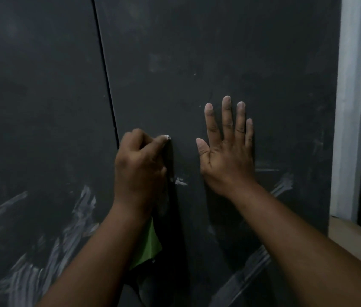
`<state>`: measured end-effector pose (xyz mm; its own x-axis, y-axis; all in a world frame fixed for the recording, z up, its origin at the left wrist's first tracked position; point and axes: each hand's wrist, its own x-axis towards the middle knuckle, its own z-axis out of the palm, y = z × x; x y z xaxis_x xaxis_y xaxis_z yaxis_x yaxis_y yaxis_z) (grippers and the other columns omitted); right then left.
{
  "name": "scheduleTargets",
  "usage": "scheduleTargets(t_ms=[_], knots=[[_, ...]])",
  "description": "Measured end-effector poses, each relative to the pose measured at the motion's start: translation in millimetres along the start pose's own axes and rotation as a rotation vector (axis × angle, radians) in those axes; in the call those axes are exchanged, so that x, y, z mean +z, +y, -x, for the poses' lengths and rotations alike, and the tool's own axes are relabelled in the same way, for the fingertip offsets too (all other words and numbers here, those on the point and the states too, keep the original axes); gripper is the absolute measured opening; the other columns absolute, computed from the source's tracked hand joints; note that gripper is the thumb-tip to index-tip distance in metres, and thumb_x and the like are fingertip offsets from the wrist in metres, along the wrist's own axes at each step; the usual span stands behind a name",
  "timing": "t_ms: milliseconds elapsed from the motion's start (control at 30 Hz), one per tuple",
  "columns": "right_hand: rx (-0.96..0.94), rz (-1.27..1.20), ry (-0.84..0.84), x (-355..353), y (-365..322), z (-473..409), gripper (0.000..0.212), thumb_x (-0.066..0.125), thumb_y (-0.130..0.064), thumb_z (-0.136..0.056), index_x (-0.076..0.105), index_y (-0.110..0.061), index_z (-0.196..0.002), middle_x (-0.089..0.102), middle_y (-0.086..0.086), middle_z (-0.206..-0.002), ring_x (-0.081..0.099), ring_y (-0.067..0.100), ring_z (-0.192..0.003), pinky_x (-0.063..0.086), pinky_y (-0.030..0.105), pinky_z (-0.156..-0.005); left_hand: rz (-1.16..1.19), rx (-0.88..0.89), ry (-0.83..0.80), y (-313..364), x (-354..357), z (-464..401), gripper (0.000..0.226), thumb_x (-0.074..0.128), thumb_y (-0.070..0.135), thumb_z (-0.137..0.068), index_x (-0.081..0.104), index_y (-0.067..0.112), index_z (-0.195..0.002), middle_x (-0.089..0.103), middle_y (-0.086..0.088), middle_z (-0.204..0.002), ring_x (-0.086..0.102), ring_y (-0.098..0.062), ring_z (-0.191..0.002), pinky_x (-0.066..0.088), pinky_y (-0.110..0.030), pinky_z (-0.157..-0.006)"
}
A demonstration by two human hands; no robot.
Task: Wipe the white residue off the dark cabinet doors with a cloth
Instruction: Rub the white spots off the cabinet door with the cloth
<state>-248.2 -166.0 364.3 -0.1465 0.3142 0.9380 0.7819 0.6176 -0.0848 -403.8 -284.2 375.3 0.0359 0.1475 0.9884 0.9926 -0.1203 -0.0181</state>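
Observation:
Two dark cabinet doors fill the view, the left door and the right door, split by a thin vertical gap. White residue streaks smear the lower left door, and more streaks mark the lower right door. My left hand is curled into a fist against the right door near the gap, gripping a green cloth that hangs below the wrist. My right hand lies flat on the right door, fingers spread and pointing up, holding nothing.
A white frame runs vertically along the right edge of the cabinet. Beside it is a dark opening, with a pale ledge at the lower right.

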Motion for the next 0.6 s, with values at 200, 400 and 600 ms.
scheduleTargets(t_ms=[200, 400, 600], knots=[[0.054, -0.197, 0.049, -10, -34, 54, 0.054, 0.038, -0.04, -0.107, 0.04, -0.023, -0.157, 0.027, 0.005, -0.169, 0.018, 0.025, -0.158, 0.015, 0.052, -0.126, 0.027, 0.0, -0.097, -4, -9, 51, 0.019, 0.081, -0.003, -0.082, 0.082, 0.007, -0.099, 0.057, -0.007, -0.076, 0.054, -0.021, -0.064, 0.049, -0.035, -0.052], [0.266, -0.642, 0.11, -17, -94, 110, 0.033, 0.05, -0.037, -0.106, 0.064, -0.031, -0.135, 0.064, -0.016, -0.131, 0.062, 0.011, -0.121, 0.049, 0.038, -0.1, 0.661, -0.784, -0.121, 3, -36, 36, 0.01, 0.084, 0.02, -0.086, 0.084, 0.03, -0.089, 0.079, 0.014, -0.081, 0.076, 0.001, -0.081, 0.062, -0.02, -0.073], [0.469, -1.055, 0.272, -28, -130, 89, 0.031, 0.066, -0.017, -0.098, 0.072, -0.018, -0.128, 0.072, -0.013, -0.117, 0.066, -0.001, -0.112, 0.05, 0.014, -0.092, 0.916, -0.785, -0.258, 9, -58, 14, 0.012, 0.078, 0.011, -0.092, 0.084, 0.02, -0.095, 0.081, 0.001, -0.088, 0.079, -0.014, -0.087, 0.064, -0.029, -0.078]])
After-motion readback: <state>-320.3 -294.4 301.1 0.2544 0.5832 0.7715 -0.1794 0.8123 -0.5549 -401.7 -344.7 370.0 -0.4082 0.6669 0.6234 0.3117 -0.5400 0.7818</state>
